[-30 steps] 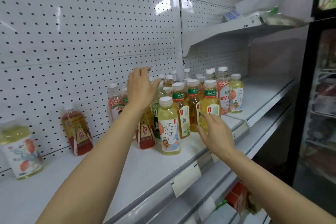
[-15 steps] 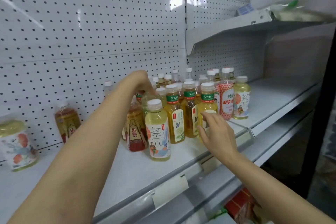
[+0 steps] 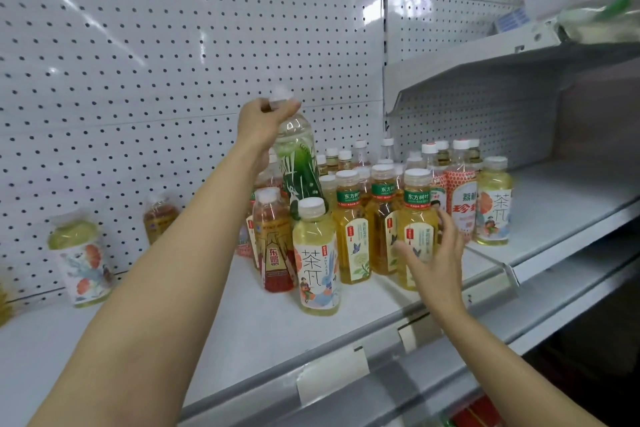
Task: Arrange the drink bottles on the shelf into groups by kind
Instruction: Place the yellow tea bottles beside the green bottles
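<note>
My left hand grips the neck of a clear bottle with a green bamboo label and holds it lifted above the cluster of bottles. My right hand is spread open against a green-capped tea bottle at the front of the cluster on the white shelf. In front stand a pale yellow tea bottle and a red drink bottle. Further left along the back wall stand a pale tea bottle and an amber bottle, apart from the rest.
A pegboard wall backs the shelf. An upper shelf juts out at the right, above bare shelf space. Price-tag holders line the front edge. More bottles stand behind the cluster, including a red-patterned one.
My left hand reached into the cluster, closed on the green-labelled bottle and lifted it up out of the group. My right hand stayed by the front tea bottle, fingers opening wider.
</note>
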A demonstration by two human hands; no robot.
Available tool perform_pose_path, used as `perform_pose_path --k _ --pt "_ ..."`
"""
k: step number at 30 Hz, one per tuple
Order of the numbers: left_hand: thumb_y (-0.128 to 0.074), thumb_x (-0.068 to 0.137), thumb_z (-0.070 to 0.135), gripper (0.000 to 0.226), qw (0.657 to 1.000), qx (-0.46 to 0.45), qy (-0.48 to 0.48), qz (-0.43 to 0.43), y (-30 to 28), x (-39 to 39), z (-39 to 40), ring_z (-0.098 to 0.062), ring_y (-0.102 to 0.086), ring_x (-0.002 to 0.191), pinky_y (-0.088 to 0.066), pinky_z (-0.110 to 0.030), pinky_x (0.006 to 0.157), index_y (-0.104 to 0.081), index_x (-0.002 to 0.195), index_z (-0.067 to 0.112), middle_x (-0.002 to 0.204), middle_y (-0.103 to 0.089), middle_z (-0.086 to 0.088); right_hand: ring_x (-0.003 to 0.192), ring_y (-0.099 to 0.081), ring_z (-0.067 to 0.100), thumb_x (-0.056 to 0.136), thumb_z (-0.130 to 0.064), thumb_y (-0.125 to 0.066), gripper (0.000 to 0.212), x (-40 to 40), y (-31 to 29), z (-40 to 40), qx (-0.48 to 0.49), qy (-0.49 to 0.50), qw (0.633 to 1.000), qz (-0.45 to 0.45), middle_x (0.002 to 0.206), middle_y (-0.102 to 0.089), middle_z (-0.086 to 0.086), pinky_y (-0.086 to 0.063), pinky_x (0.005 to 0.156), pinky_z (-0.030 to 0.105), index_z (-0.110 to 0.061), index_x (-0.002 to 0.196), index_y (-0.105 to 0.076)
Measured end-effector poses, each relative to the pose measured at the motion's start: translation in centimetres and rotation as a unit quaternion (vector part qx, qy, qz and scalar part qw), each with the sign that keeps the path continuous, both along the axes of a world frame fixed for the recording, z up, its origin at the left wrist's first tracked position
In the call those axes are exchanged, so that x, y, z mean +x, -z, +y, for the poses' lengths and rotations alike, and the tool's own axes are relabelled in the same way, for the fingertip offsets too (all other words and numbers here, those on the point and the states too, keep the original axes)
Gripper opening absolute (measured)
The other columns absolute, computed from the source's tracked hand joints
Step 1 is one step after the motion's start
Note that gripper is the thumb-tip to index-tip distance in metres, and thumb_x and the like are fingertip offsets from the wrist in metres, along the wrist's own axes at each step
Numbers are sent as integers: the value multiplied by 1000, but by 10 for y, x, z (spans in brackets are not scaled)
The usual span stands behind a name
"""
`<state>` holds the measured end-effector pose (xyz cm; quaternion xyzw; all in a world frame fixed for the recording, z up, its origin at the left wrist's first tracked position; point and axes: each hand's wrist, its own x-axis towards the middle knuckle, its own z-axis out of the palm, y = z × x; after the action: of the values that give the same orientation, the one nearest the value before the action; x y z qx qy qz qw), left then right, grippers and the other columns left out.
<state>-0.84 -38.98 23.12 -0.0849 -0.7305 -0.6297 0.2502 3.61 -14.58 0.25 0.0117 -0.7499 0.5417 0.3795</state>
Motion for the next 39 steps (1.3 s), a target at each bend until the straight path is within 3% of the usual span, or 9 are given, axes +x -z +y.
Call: perform_pose_path --k 6,12,15,20,26,28,32,35,39 --pt "-82 64 52 74 978 154 -31 140 -12 8 -4 -32 -69 105 -56 -43 94 -65 115 1 111 -71 -17 105 -55 0 82 -21 -74 83 1 -5 16 -69 -124 989 -34 125 -53 -11 -52 84 29 -39 148 -27" --pt "-83 64 47 56 941 212 -99 244 -42 35 -13 -26 -69 99 -57 -41 89 -63 100 10 107 -70 -12 102 -54 -12 85 -19 -71 76 4 -17 20 -110 -161 981 -16 117 -53 -24 -51 85 23 -39 146 -31" --pt "-82 67 45 47 941 180 -114 265 -50 55 -24 -19 -69 90 -58 -37 87 -59 94 14 101 -69 -6 110 -57 0 87 -25 -70 75 11 -26 22 -112 -180 977 2 124 -56 -13 -54 86 30 -44 146 -28" --pt "-89 65 32 44 958 133 -131 219 -41 90 -39 -23 -74 80 -61 -41 74 -60 91 10 93 -74 -7 101 -52 -22 89 -23 -66 72 36 -47 10 -95 -219 970 42 122 -51 -24 -47 72 4 -35 149 -28" --pt "-93 58 33 58 971 121 -172 116 -9 145 -64 -27 -75 74 -62 -47 67 -67 96 -2 82 -76 -7 113 -58 1 87 -26 -69 71 74 -42 -29 -82 -294 951 39 130 -56 -10 -53 88 24 -40 146 -32" --pt "-93 59 33 47 969 117 -190 101 2 164 -71 -26 -75 74 -62 -49 69 -69 88 5 83 -76 -8 114 -56 -1 87 -27 -69 71 90 -40 -46 -74 -310 947 44 129 -56 -15 -51 88 19 -40 146 -33" --pt "-94 39 54 78 965 106 -225 80 19 190 -105 -31 -74 85 -61 -52 76 -69 95 7 92 -75 -10 113 -56 -3 88 -23 -68 70 121 -36 -83 -74 -355 931 45 131 -54 -15 -50 87 14 -38 147 -33" --pt "-91 61 43 45 959 91 -259 68 29 216 -123 -25 -72 90 -60 -46 83 -61 82 18 87 -71 -2 105 -58 -8 88 -17 -68 70 144 -31 -119 -87 -384 919 36 127 -54 -18 -51 81 14 -34 147 -33" --pt "-89 65 43 41 952 81 -289 63 44 246 -158 -18 -66 77 -55 -33 70 -56 71 20 77 -66 1 107 -59 -2 88 -19 -68 70 176 -25 -169 -103 -412 905 16 132 -53 -12 -54 85 21 -37 146 -34"
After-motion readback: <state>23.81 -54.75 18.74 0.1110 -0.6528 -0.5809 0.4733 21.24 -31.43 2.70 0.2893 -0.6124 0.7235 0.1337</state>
